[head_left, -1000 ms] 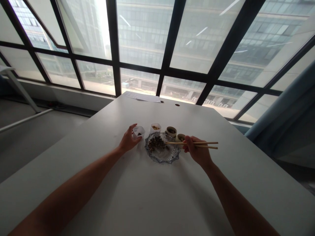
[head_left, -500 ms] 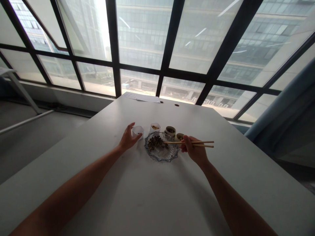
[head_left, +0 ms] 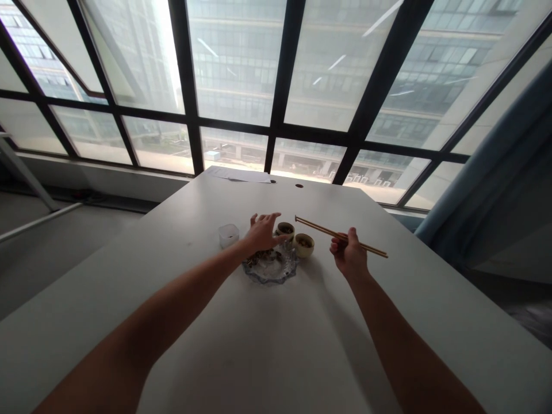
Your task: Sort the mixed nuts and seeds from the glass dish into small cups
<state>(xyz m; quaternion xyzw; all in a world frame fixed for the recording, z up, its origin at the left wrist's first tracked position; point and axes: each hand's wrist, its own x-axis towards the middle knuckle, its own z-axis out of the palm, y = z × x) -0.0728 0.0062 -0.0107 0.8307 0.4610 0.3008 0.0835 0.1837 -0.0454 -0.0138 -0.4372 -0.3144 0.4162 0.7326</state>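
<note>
My left hand (head_left: 262, 232) reaches across the glass dish, its thumb and fingers spread at the left side of a dark-rimmed cup (head_left: 285, 230) with dark bits inside; whether it touches the cup I cannot tell. In my right hand (head_left: 350, 256) is a pair of chopsticks (head_left: 321, 227), tips together and pointing left, above the table beyond a yellowish cup (head_left: 304, 246) with small pieces in it. The clear scalloped glass dish (head_left: 276, 280) holds dark seed-like pieces (head_left: 254, 259), partly covered by my left hand. A translucent white cup (head_left: 228, 236) stands left of the dish.
Everything stands on a white table (head_left: 250, 339). Papers (head_left: 241, 175) lie at its far edge, near a cable hole (head_left: 299, 186). Large windows rise behind, and a blue curtain (head_left: 487, 155) hangs at the right.
My left hand has left the white cup and moved right, over the dish to the dark-rimmed cup. My right hand has lifted the chopsticks out of the dish and off to the right.
</note>
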